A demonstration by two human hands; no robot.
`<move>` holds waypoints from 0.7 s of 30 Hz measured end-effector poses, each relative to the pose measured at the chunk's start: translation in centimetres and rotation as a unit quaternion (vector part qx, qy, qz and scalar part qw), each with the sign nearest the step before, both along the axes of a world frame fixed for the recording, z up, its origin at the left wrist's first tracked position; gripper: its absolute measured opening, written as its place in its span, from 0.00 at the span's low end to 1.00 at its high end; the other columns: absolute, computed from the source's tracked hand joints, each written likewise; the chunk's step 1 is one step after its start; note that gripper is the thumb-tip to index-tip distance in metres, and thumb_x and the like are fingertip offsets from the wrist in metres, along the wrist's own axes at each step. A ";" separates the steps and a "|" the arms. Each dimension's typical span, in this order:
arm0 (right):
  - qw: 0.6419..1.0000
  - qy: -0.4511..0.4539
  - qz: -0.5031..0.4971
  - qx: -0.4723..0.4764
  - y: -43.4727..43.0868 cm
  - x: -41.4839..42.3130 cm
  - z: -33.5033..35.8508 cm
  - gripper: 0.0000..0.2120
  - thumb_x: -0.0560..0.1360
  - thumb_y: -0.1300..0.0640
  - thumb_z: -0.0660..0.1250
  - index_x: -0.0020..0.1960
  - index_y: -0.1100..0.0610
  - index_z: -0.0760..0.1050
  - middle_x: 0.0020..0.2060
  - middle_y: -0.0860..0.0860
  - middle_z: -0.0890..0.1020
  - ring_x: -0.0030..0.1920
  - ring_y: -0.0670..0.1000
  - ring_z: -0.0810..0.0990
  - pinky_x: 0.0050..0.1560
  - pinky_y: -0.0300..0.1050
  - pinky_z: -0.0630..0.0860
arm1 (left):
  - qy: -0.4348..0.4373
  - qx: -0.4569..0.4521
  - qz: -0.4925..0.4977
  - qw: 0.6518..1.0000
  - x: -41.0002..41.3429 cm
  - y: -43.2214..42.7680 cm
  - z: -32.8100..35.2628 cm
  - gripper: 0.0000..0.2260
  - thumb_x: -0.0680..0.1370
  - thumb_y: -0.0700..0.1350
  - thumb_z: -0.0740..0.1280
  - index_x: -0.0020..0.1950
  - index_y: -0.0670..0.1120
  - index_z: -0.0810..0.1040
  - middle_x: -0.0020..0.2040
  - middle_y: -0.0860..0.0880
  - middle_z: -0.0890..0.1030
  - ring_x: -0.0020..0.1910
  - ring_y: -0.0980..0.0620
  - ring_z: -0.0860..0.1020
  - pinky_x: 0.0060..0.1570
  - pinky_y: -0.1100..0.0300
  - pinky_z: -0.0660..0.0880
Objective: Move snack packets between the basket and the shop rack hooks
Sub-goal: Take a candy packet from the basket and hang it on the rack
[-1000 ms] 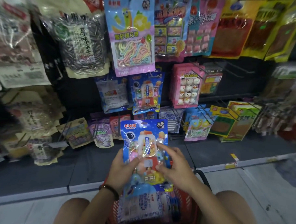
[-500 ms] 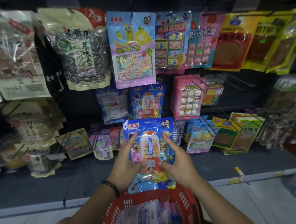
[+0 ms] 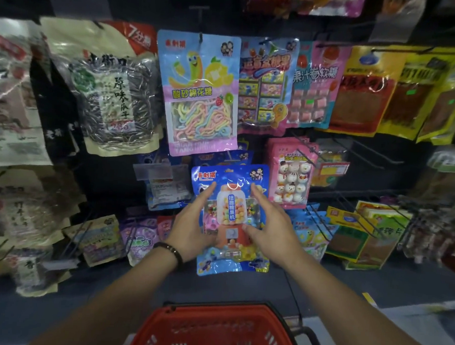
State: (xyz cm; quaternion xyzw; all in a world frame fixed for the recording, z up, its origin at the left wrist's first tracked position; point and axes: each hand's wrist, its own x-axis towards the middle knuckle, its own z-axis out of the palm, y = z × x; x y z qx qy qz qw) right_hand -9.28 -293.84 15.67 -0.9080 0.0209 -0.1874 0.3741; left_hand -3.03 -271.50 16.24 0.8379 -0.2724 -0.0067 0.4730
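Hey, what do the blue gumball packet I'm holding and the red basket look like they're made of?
Blue gumball packet: glossy plastic film, judging by bright glare streaks and a clear window showing the candies. Red basket: likely moulded hard plastic with a fairly matte finish, given its uniform colour and slotted walls; its dark handle's material is unclear.

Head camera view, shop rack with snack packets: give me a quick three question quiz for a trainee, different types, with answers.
1. True or false: both hands hold the blue gumball-machine packet.
2. Multiple choice: which packet hangs right of the held one? A) pink snowman marshmallow packet B) sunflower seed bag C) yellow jerky packet
3. Fill in: the basket below the hands is coloured ____.

Key
1. True: left hand and right hand grip its sides.
2. A: pink snowman marshmallow packet.
3. Red: basket.
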 end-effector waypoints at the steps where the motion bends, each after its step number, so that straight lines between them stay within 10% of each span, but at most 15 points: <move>1: 1.000 0.000 -0.003 -0.003 -0.1 0.5 0.0 0.49 0.77 0.54 0.77 0.83 0.30 0.49 0.70 0.51 0.76 0.72 0.52 0.73 0.73 0.52 0.73 | -0.002 0.001 0.002 1.000 0.4 -0.2 0.0 0.58 0.68 0.35 0.84 0.84 0.68 0.54 0.80 0.59 0.65 0.75 0.58 0.65 0.49 0.80 0.73; 9: 1.000 0.008 -0.003 -0.021 -0.9 3.3 -0.9 0.49 0.77 0.53 0.77 0.83 0.31 0.48 0.67 0.53 0.76 0.67 0.53 0.76 0.67 0.45 0.73 | -0.002 0.016 0.008 1.000 2.3 -0.6 -0.1 0.58 0.67 0.35 0.84 0.84 0.67 0.54 0.73 0.63 0.67 0.72 0.58 0.69 0.61 0.58 0.81; 14: 1.000 0.010 -0.014 -0.003 -0.9 4.8 -2.0 0.50 0.77 0.54 0.77 0.83 0.31 0.48 0.70 0.52 0.76 0.69 0.51 0.76 0.68 0.47 0.74 | -0.010 0.033 0.006 0.999 4.1 -0.9 -0.5 0.58 0.68 0.33 0.83 0.85 0.65 0.53 0.72 0.63 0.66 0.69 0.61 0.66 0.50 0.73 0.77; 21: 0.999 0.030 -0.028 0.002 -0.7 8.1 -2.6 0.50 0.76 0.54 0.77 0.84 0.32 0.48 0.65 0.52 0.77 0.57 0.48 0.77 0.61 0.46 0.76 | -0.001 0.036 0.035 0.999 8.0 -1.8 -2.0 0.60 0.69 0.35 0.81 0.79 0.78 0.49 0.74 0.48 0.72 0.69 0.44 0.76 0.57 0.47 0.84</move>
